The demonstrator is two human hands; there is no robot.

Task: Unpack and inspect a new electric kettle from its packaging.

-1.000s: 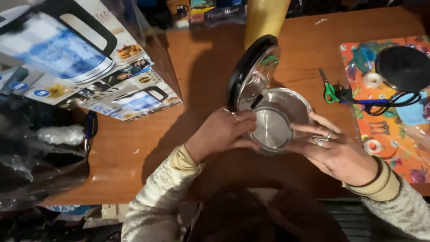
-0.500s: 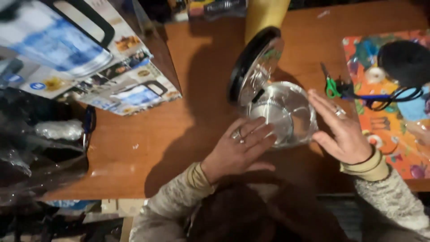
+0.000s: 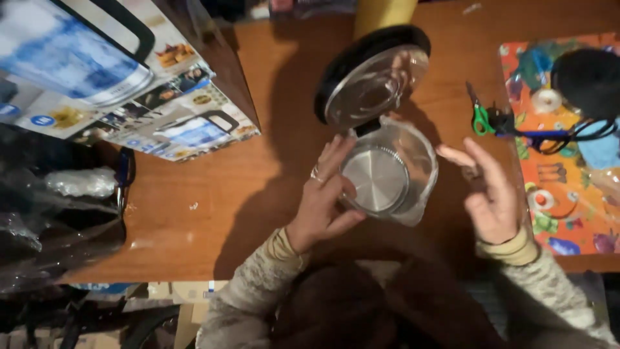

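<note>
The glass kettle (image 3: 387,174) stands upright on the wooden worktop (image 3: 213,194), right in front of you, with its hinged lid (image 3: 374,77) swung open and tipped back on the far side. You look straight down its mouth to the shiny metal base plate inside.

Your left hand (image 3: 323,197) lies against the kettle's left wall, fingers spread and curved along the rim, touching but not gripping it. Your right hand (image 3: 491,190) hovers open just to the kettle's right, palm turned toward it and clear of the glass, holding nothing.

Judge this one as stiff but fragile: the clear wall looks like glass, smooth and likely slippery under bare fingers, and a knock against the worktop could crack it. Empty as it appears, it should be moderately light, with most of its weight low in the metal base. The open lid hangs on a small hinge, so don't lift by it. The handle is not clearly visible from above; it seems to sit under the hinge on the far side. Failing that, cradle the body low with both hands on opposite sides.

Right of the kettle lie green-handled scissors (image 3: 479,118) and a colourful mat (image 3: 555,213); left of it, the printed carton (image 3: 129,84).
</note>
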